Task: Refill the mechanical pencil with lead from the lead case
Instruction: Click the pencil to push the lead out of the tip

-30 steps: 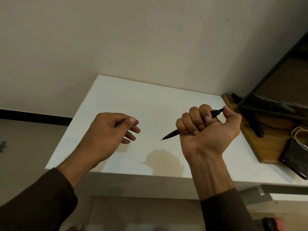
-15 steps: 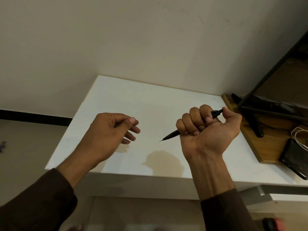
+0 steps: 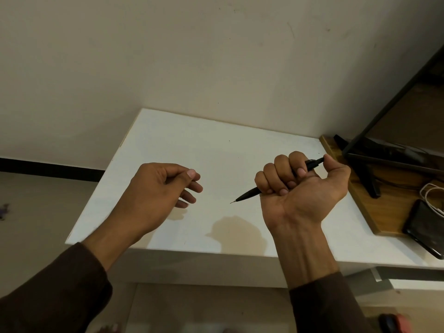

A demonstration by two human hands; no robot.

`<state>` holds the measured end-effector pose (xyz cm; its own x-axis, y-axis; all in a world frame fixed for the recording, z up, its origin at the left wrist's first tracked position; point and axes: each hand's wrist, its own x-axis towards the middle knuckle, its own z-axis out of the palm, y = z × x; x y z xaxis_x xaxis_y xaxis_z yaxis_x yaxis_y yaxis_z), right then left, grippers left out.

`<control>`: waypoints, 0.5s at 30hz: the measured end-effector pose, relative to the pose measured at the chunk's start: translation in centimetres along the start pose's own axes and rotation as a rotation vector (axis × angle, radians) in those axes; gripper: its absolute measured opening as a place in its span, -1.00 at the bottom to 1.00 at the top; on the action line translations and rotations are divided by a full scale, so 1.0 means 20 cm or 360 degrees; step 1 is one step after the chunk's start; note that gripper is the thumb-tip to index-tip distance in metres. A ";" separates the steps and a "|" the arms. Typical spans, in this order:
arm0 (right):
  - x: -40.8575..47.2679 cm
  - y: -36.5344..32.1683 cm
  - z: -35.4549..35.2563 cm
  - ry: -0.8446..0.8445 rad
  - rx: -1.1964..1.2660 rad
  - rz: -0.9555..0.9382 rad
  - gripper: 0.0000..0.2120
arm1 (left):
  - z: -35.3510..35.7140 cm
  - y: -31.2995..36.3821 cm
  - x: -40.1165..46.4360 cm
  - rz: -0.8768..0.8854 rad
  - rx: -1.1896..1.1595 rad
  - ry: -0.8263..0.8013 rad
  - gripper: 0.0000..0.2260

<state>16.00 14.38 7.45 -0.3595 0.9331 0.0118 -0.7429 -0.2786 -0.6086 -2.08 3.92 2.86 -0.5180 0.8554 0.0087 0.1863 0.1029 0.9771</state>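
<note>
My right hand (image 3: 302,188) is closed in a fist around a black mechanical pencil (image 3: 247,194), held above the white table (image 3: 216,145). The pencil's thin tip points left and down, and its top end sticks out under my thumb. My left hand (image 3: 156,188) hovers over the table's left part with its back towards me. Its fingers are loosely curled, the thumb rests on the forefinger, and its palm side is hidden. No lead case is in view.
A wooden board (image 3: 389,212) lies at the table's right end, with a black stand's foot (image 3: 365,174), a dark phone (image 3: 425,227) and a white cable (image 3: 432,195) on it. A wall stands behind the table.
</note>
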 end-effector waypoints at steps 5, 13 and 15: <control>0.00 -0.01 0.00 -0.0021 -0.0012 0.0000 -0.66 | 0.00 0.00 0.00 -0.0001 0.0003 0.0000 -0.81; 0.00 -0.01 0.00 -0.0001 -0.0004 0.0014 -0.63 | 0.00 0.00 0.00 -0.0011 -0.0008 -0.0005 -0.81; 0.00 -0.01 0.00 0.0005 -0.0002 0.0014 -0.65 | 0.00 0.00 0.00 -0.0006 -0.0007 -0.0008 -0.81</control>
<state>16.09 14.47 7.54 -0.3644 0.9312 0.0038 -0.7391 -0.2867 -0.6096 -2.02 3.87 2.81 -0.5143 0.8576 0.0037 0.1808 0.1043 0.9780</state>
